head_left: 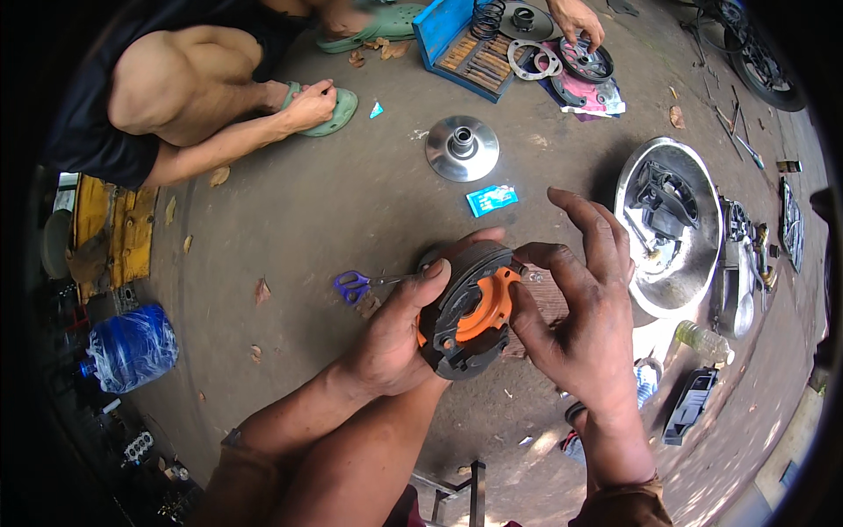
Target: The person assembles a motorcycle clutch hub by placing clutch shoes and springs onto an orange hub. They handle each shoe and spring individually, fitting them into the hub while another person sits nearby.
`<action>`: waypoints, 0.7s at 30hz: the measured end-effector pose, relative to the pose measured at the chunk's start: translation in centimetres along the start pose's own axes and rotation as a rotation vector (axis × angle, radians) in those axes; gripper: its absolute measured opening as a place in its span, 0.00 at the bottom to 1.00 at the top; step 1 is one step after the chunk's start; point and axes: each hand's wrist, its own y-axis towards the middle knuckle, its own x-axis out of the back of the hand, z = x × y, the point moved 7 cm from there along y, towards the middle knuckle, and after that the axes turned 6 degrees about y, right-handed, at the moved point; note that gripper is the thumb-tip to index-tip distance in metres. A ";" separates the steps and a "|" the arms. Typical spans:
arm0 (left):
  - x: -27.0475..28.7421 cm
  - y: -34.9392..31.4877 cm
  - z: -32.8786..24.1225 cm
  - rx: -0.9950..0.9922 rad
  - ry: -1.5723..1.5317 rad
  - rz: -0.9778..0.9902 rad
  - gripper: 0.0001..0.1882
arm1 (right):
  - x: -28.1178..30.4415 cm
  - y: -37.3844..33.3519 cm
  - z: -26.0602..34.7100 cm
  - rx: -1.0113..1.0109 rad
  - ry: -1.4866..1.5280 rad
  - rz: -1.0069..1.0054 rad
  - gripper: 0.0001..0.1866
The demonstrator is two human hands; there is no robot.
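My left hand is wrapped round a clutch shoe assembly, a round black part with an orange plate inside, and holds it tilted on edge. Along its right side is my right hand, thumb and index finger curved at the rim with a gap between them. The other fingers of that hand are raised and spread. Whether its fingertips press on the rim is hard to make out. Behind the assembly lie purple-handled scissors, a blue sachet and a shiny metal pulley disc.
A metal basin holding dark parts stands at the right. Farther off are a blue toolbox and another person's hand on a round part. That person squats at upper left, in green clogs. A blue water jug lies at left.
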 end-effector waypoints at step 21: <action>0.5 0.4 -2.2 -0.397 0.782 -0.002 0.44 | -6.1 -1.0 -3.7 -0.689 1.497 0.121 0.15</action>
